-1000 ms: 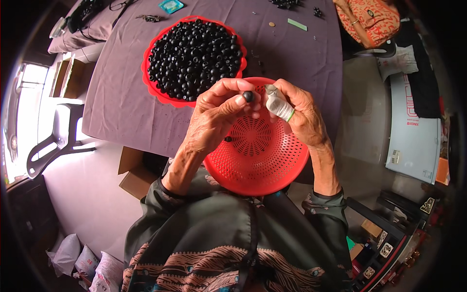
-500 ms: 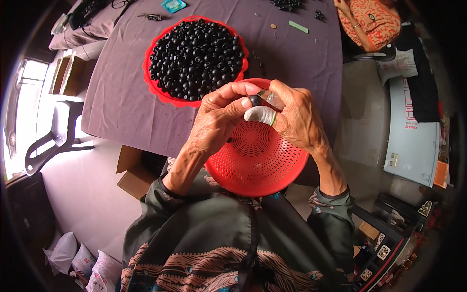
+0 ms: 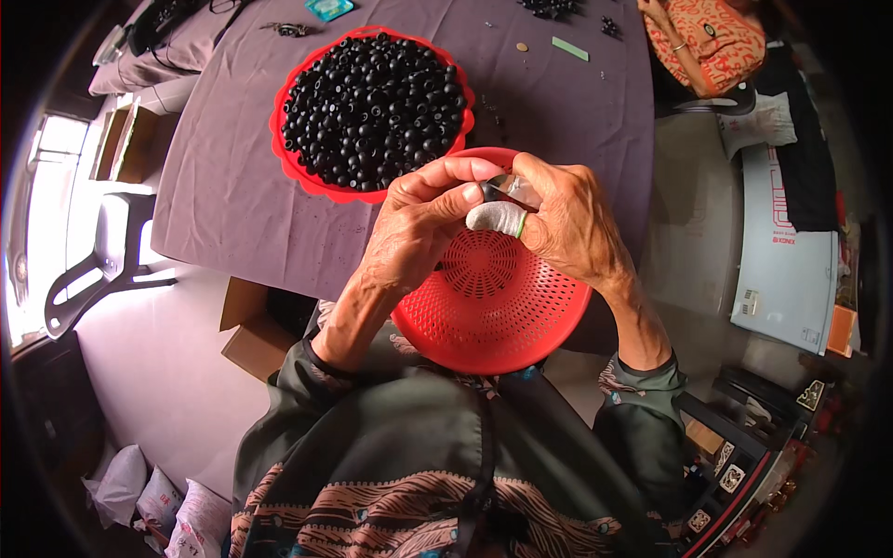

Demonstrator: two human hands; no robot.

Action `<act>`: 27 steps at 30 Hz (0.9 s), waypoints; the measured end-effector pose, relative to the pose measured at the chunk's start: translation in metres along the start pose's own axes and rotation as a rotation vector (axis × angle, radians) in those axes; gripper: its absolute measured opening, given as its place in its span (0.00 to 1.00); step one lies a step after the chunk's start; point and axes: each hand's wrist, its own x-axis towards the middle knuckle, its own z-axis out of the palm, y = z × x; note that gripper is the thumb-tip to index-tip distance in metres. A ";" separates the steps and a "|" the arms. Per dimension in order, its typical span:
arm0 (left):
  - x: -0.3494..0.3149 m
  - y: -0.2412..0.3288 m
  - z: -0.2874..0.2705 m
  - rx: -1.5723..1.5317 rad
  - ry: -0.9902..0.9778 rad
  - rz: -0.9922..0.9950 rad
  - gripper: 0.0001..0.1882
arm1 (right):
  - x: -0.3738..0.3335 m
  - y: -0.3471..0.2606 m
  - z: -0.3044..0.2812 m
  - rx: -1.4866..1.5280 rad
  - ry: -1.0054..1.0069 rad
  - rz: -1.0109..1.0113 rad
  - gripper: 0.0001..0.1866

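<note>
My left hand (image 3: 409,228) pinches a small round black piece (image 3: 489,192) between thumb and fingertips. My right hand (image 3: 575,223) is closed around a thin metal blade (image 3: 523,190), whose edge lies against the black piece. A pale fabric finger cover (image 3: 495,219) with a green edge sits on my right thumb, just below the piece. Both hands are over a red plastic colander (image 3: 493,344), whose perforated bottom shows beneath them. My fingers partly hide the blade and the piece.
On the purple-covered table (image 3: 223,186), a red scalloped tray (image 3: 296,177) holds a heap of similar black pieces (image 3: 372,112). A green strip (image 3: 570,48) and black clusters lie farther back. Another person in an orange patterned top (image 3: 716,46) sits at far right. An open cardboard box (image 3: 256,349) stands lower left.
The blade and black piece have turned slightly between my fingers, and less of the piece's round side shows. Both hands stay over the colander in nearly the same place.
</note>
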 end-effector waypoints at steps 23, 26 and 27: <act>-0.006 -0.003 0.003 0.043 0.112 0.033 0.09 | -0.006 0.007 0.014 -0.195 0.060 -0.060 0.27; -0.007 -0.006 0.002 0.064 0.133 0.033 0.09 | -0.008 0.011 0.015 -0.229 0.048 -0.067 0.26; -0.007 -0.007 0.002 0.069 0.142 0.033 0.09 | -0.009 0.012 0.015 -0.215 0.047 -0.072 0.25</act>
